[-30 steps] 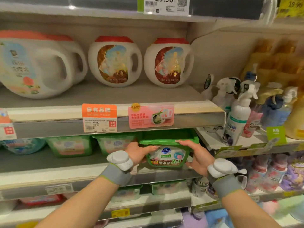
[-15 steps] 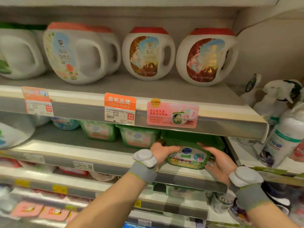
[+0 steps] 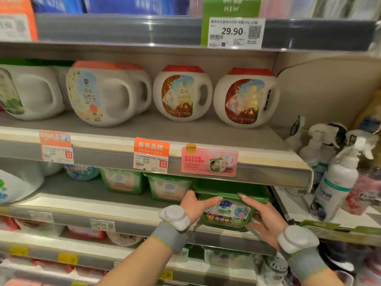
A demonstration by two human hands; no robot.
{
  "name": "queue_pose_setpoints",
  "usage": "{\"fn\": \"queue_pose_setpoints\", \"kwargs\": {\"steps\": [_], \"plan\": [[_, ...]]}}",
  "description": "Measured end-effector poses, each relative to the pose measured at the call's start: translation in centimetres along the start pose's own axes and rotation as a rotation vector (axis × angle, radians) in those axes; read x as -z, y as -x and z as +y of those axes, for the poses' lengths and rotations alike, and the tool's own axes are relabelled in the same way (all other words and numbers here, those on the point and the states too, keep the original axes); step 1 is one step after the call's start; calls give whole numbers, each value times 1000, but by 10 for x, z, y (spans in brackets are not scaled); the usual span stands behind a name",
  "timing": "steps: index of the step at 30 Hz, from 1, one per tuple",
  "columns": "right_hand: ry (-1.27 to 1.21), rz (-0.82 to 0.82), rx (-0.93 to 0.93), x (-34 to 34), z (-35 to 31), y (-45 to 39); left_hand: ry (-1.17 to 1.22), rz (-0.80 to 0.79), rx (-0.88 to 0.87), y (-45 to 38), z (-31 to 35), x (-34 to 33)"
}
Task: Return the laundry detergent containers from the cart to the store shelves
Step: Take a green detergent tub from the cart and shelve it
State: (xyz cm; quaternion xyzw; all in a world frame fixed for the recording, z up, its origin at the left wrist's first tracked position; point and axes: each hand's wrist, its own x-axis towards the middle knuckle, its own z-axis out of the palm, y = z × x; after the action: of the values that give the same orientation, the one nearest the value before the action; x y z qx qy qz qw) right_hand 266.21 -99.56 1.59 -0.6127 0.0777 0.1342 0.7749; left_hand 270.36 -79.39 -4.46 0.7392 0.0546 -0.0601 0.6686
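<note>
Low and right of centre in the frame, the left hand (image 3: 194, 205) and right hand (image 3: 266, 218) clasped a green tub (image 3: 226, 212) from either side, fingers curled around its ends. The tub sat at the front edge of the shelf (image 3: 107, 205), right of two similar tubs (image 3: 168, 187), beneath white jugs (image 3: 182, 93).

I count four green tubs (image 3: 228, 213) on this shelf, five white jugs (image 3: 182, 93) above, three orange tags (image 3: 151, 154), and two hands (image 3: 194, 205).
</note>
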Motion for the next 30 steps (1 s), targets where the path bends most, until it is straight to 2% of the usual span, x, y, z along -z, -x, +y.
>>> {"fn": "queue_pose_setpoints", "kwargs": {"steps": [4, 11, 19, 24, 30], "plan": [[-8, 4, 28, -5, -2, 6, -15, 5, 14, -7, -8, 2], [-70, 103, -4, 0, 5, -9, 18, -52, 39, 9, 24, -9], [-109, 156, -30, 9, 13, -37, -59, 12, 103, -7, 24, -22], [-147, 215, -1, 5, 9, -55, 65, 35, 44, -23, 24, -28], [-120, 311, 10, 5, 4, -78, -38, 48, 16, -51, 15, -29]]}}
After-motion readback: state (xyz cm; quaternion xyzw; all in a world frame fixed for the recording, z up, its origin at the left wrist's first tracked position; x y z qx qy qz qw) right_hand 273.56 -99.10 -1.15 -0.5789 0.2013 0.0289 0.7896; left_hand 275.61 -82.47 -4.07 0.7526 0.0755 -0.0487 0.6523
